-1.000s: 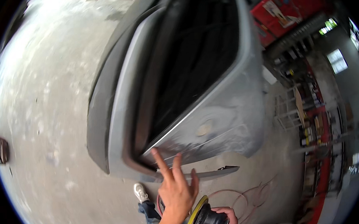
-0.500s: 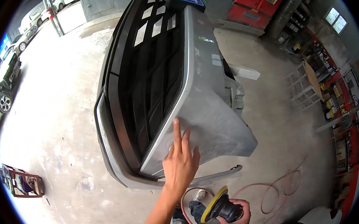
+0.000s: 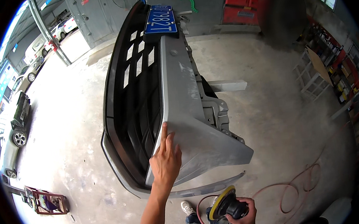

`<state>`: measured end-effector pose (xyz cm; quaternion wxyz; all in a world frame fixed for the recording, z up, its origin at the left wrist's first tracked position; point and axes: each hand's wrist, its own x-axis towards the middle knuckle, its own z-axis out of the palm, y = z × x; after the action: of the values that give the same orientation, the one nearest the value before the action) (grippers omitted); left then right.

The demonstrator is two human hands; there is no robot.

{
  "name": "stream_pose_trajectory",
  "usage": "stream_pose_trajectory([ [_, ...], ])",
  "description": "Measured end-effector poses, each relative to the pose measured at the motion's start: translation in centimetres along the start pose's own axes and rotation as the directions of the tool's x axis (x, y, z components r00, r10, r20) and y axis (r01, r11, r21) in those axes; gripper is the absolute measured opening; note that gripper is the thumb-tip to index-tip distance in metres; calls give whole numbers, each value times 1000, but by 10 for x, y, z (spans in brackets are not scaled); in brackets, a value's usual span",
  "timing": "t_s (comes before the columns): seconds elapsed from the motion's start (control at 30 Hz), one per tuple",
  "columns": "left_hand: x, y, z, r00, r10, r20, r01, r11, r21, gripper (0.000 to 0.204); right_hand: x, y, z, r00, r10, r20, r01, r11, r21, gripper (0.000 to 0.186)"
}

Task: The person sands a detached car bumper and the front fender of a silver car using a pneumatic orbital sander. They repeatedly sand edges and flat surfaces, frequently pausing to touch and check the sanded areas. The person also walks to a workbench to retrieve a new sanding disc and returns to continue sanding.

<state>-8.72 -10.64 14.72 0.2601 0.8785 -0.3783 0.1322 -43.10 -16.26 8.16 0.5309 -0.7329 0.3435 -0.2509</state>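
Note:
A silver car bumper (image 3: 207, 151) with a black slatted grille (image 3: 136, 102) fills the middle of the head view, a blue plate (image 3: 159, 19) at its far end. My left hand (image 3: 165, 159) rests with outstretched fingers on the silver surface beside the grille's right edge, index fingertip on the rim. Low at the right, my right hand (image 3: 243, 216) grips a black sander (image 3: 234, 208) with a yellow round pad, held in the air near the bumper's near end. A hose runs from below the sander.
Pink hose (image 3: 284, 188) loops over the floor (image 3: 63, 120). A wheeled rack (image 3: 48, 200) stands at lower left, parked cars (image 3: 19, 140) along the left. A red cabinet (image 3: 240, 3) is at the back, a wooden-topped stand (image 3: 314, 69) and cluttered shelves (image 3: 343, 79) at right.
The view has turned, showing more of the bumper's far end and background. My left index finger has moved from the lower part of the grille's edge further along the silver rim.

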Motion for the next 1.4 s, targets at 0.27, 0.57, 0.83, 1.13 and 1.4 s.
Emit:
stream_pose_trajectory([
  [0.27, 21, -4, -2, 1000, -4, -1, 4, 999, -41, 26, 14, 1, -21, 1000, -17, 23, 18, 999, -44, 72],
  [0.57, 18, -4, 9, 990, -100, -100, 86, 987, -133, 32, 27, -8, -54, 999, 2, 48, -2, 1000, -8, 71],
  [0.83, 9, -2, 11, 994, -79, -76, 75, 995, -64, 31, 22, 9, -65, 1000, 21, 13, -22, 998, 57, 72],
  [1.13, 12, 3, 0, 995, -95, 8, 95, 992, -85, 40, 22, 3, -73, 999, 25, 43, -29, 996, 81, 72],
  [1.4, -28, -16, 5, 999, -21, 49, 14, 992, 129, 37, 19, 1, -77, 998, -10, 58, 7, 998, 62, 73],
])
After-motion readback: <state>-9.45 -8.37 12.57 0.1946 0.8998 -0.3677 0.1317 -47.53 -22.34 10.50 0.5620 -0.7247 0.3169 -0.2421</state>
